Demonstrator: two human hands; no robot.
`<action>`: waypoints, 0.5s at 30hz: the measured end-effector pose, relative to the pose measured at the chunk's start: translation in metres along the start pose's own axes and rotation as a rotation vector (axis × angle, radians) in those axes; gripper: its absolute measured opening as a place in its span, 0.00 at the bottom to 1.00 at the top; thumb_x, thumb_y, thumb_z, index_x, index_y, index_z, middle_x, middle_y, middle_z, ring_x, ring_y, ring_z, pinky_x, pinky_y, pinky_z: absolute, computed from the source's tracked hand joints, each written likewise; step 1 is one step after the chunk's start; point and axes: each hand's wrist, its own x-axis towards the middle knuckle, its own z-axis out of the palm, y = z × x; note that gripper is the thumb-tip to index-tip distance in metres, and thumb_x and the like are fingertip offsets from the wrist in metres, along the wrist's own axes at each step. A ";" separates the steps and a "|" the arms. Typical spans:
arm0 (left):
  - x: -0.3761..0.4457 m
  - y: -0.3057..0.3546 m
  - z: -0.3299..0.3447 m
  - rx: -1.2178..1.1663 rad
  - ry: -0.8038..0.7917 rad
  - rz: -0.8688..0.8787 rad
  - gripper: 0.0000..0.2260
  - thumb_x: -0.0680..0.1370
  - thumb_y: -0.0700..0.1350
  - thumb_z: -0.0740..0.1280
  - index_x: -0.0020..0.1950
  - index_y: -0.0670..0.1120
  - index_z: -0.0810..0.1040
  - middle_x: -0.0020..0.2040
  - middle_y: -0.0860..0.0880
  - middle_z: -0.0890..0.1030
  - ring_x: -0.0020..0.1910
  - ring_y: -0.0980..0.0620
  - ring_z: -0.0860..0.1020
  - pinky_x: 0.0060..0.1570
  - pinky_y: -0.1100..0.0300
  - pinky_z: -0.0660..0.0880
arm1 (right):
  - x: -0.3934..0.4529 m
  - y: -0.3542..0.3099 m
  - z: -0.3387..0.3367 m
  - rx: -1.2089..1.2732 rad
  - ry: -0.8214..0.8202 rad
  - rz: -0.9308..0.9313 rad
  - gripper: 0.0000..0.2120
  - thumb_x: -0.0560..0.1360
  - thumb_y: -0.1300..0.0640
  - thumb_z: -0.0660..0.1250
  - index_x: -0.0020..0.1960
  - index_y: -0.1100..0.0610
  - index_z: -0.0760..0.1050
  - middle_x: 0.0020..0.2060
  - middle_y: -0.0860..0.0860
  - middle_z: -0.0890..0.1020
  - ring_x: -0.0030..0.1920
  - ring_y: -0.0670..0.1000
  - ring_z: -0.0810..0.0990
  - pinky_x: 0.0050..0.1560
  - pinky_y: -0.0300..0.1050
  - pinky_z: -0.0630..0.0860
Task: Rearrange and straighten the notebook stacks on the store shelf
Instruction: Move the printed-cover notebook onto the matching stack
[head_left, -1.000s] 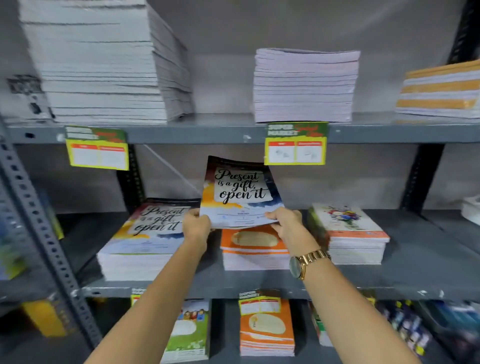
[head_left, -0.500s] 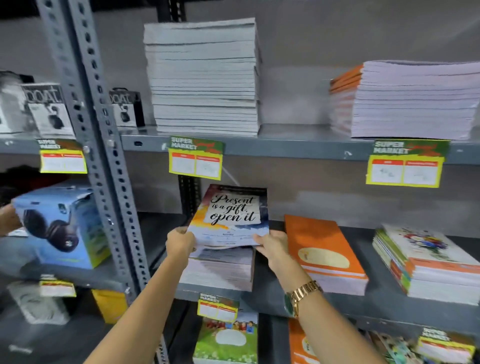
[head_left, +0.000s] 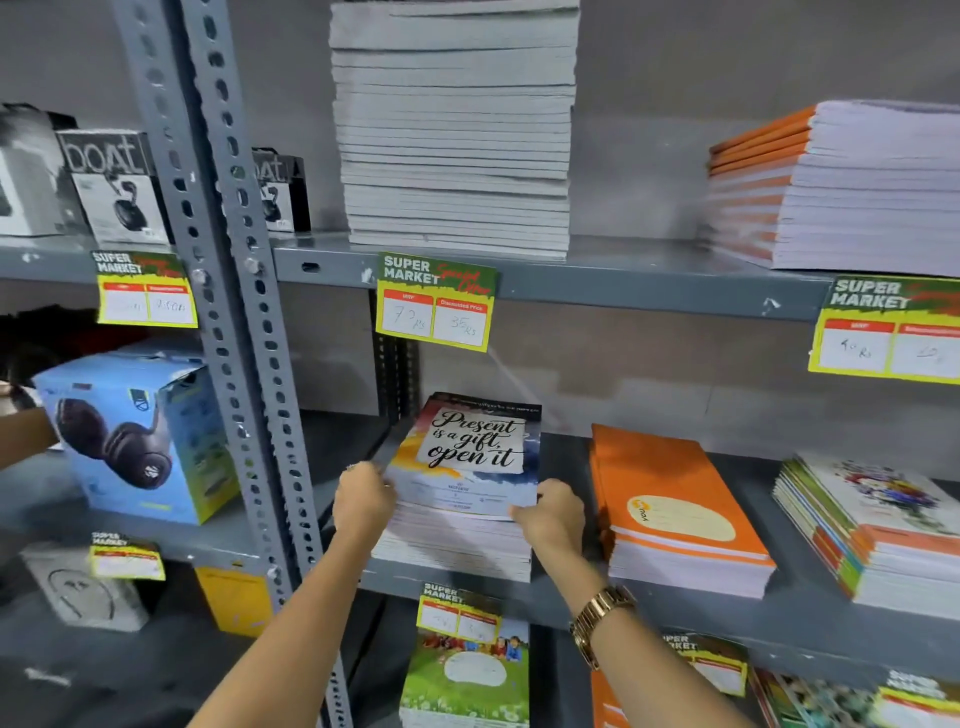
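Note:
A notebook with "Present is a gift, open it" on its cover (head_left: 470, 457) lies on top of a matching notebook stack (head_left: 457, 545) on the middle grey shelf (head_left: 675, 613). My left hand (head_left: 363, 499) grips its front left corner and my right hand (head_left: 550, 514) grips its front right corner. An orange notebook stack (head_left: 675, 514) stands just to the right, and a floral-cover stack (head_left: 878, 530) lies further right.
A perforated grey upright post (head_left: 228, 291) stands left of the stack. A blue headphone box (head_left: 135, 431) and another person's arm (head_left: 23, 434) are at far left. Tall white stacks (head_left: 457, 130) sit on the upper shelf; price tags (head_left: 434, 301) hang from shelf edges.
The notebook came down from a raised, tilted hold onto the left stack. The view shifted left and closer, both hands staying on the front corners.

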 end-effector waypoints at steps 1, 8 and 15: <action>-0.003 0.001 0.000 0.045 0.010 0.013 0.08 0.75 0.36 0.61 0.46 0.35 0.78 0.51 0.35 0.78 0.48 0.36 0.78 0.39 0.52 0.71 | -0.004 0.000 -0.002 -0.091 0.026 -0.023 0.14 0.71 0.58 0.72 0.55 0.60 0.76 0.54 0.56 0.81 0.54 0.56 0.80 0.42 0.43 0.75; -0.002 0.002 0.010 0.234 -0.062 0.437 0.10 0.73 0.35 0.61 0.50 0.39 0.79 0.57 0.41 0.78 0.55 0.41 0.76 0.48 0.52 0.75 | -0.010 -0.005 -0.007 -0.387 -0.051 -0.521 0.21 0.79 0.55 0.61 0.71 0.59 0.65 0.69 0.54 0.70 0.69 0.54 0.67 0.65 0.47 0.71; -0.004 -0.026 0.012 0.354 -0.357 0.614 0.32 0.74 0.60 0.45 0.74 0.45 0.59 0.76 0.45 0.60 0.76 0.48 0.55 0.75 0.55 0.51 | -0.008 0.023 0.009 -0.625 -0.247 -0.614 0.27 0.82 0.51 0.50 0.77 0.60 0.48 0.77 0.55 0.52 0.77 0.53 0.49 0.76 0.44 0.47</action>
